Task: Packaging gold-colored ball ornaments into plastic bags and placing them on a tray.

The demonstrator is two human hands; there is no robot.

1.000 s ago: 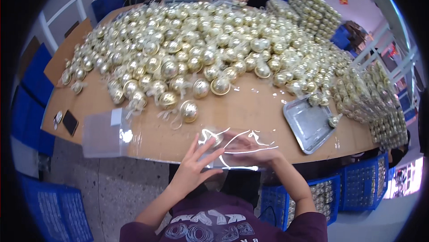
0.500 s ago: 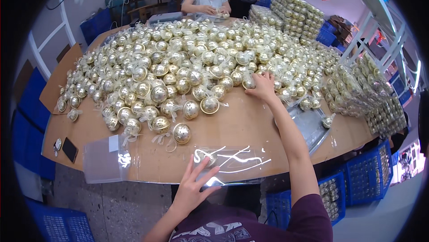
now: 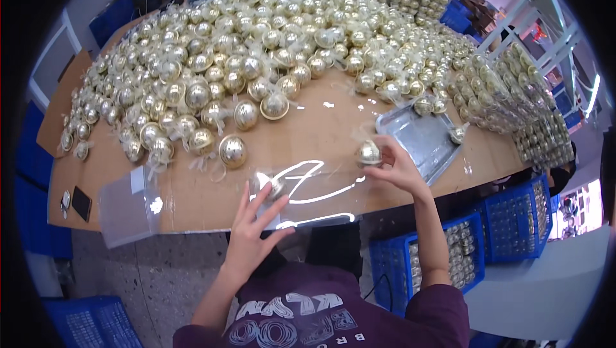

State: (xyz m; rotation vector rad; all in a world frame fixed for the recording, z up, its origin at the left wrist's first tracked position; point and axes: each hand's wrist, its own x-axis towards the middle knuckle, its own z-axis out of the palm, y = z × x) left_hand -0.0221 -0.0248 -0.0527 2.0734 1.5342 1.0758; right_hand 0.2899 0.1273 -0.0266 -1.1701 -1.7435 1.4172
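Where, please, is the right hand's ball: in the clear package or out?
Out: the right hand holds the ball past the edge of the clear package.

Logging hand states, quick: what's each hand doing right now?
Left hand: open, spread at the clear plastic packaging; any grip cannot be told.
Right hand: closed, holding a gold ball.

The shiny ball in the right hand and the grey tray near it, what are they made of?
The ball in the right hand looks like metal or metallic-coated plastic: pale gold and glossy, with bright highlights. I can't tell which. The grey tray is probably metal, given its silvery sheen.
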